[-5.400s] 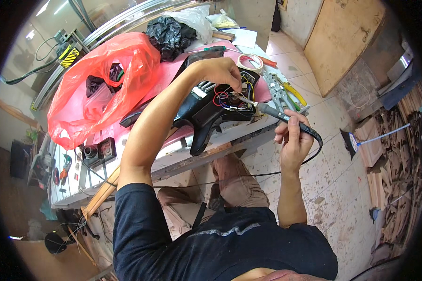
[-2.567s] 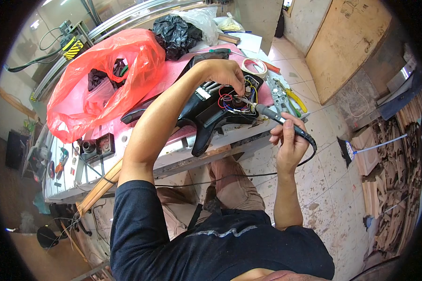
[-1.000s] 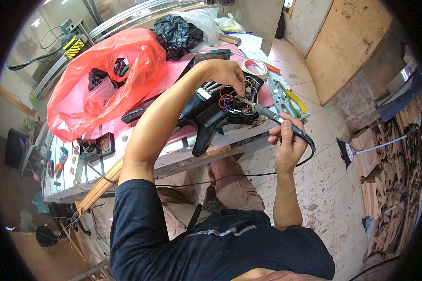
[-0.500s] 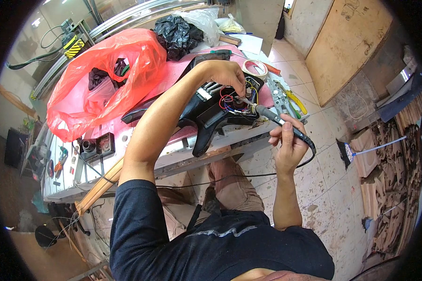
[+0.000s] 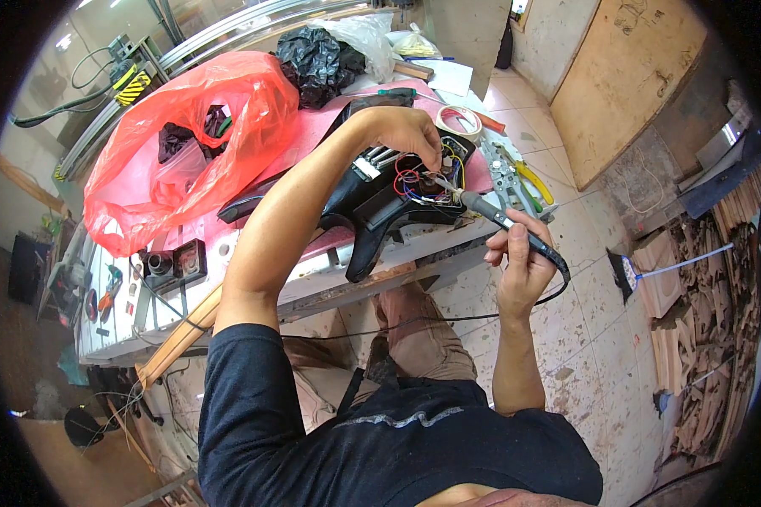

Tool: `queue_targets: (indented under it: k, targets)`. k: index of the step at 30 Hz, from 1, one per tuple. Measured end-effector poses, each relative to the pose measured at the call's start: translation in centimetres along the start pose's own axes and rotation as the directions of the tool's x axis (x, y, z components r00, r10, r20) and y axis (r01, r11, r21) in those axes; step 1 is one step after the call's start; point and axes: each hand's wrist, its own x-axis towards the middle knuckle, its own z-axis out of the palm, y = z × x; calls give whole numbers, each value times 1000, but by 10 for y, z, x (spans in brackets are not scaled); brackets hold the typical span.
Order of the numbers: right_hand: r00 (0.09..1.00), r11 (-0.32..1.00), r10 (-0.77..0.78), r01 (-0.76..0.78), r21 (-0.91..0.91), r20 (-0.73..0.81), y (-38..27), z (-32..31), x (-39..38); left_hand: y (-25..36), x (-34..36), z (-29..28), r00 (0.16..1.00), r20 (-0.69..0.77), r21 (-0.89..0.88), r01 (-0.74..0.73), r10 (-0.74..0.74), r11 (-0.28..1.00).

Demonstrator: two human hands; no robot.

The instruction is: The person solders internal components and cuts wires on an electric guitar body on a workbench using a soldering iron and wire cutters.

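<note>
My right hand (image 5: 522, 258) grips a soldering iron (image 5: 490, 209), its cord trailing down past my wrist. The iron's tip points left into an opened black plastic housing (image 5: 372, 215), where red, blue and yellow wires (image 5: 410, 179) lie coiled. From above, my left hand (image 5: 410, 135) reaches over the same housing, thumb and fingers pinched together close to the iron's tip. Whatever the pinch holds is too small to make out. The housing rests near the table's front edge on a pink sheet (image 5: 317, 148).
Cutting pliers with yellow handles (image 5: 533, 182), grey wire strippers (image 5: 506, 179) and a tape roll (image 5: 459, 123) lie right of the housing. A red plastic bag (image 5: 254, 110) covers the table's left part. A black cable (image 5: 380, 326) hangs across above my legs. Wood offcuts (image 5: 702, 338) are piled at right.
Almost nothing differs. Both hands stay over the housing, and the soldering iron has shifted only very slightly.
</note>
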Motion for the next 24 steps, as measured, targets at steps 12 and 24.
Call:
queue_targets:
  k: [12, 24]
  targets:
    - [1000, 1000, -7, 7, -3, 16, 3, 2, 2, -3, 1, 0, 1000, -20, -11, -4, 3, 1000]
    - [1000, 1000, -10, 10, 12, 23, 7, 4, 2, -5, 3, 0, 1000, 6, -34, -22, 22, 999]
